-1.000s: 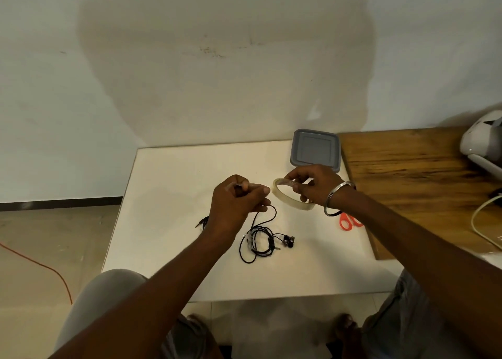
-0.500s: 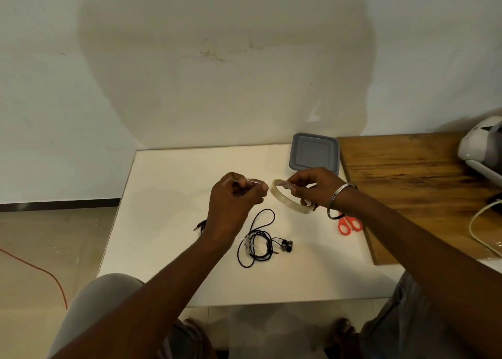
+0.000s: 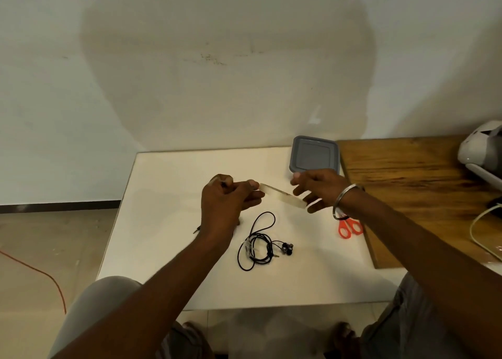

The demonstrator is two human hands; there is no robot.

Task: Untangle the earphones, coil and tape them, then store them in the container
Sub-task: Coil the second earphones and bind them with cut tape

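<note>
The black earphones (image 3: 258, 246) lie loosely coiled on the white table (image 3: 163, 250), with the earbuds (image 3: 286, 248) on the right and the jack plug (image 3: 197, 229) sticking out left of my forearm. A pale bit of tape sits on the coil's left side. Above and behind them, the clear tape roll (image 3: 282, 197) shows as a flat, tilted band between my hands. My left hand (image 3: 228, 201) pinches its left end. My right hand (image 3: 317, 190) holds its right end with fingers spread. The grey lidded container (image 3: 315, 155) stands behind my right hand.
Orange-handled scissors (image 3: 350, 228) lie under my right wrist at the table's right side. A wooden board (image 3: 407, 182) adjoins on the right, carrying a white device (image 3: 480, 152) and a white cable (image 3: 483, 239). An orange cord (image 3: 40, 271) runs across the floor at left.
My hands have moved apart and lifted slightly. The tape roll, earlier seen as a ring in my right hand, now stretches as a band between both hands. The earphones have not moved.
</note>
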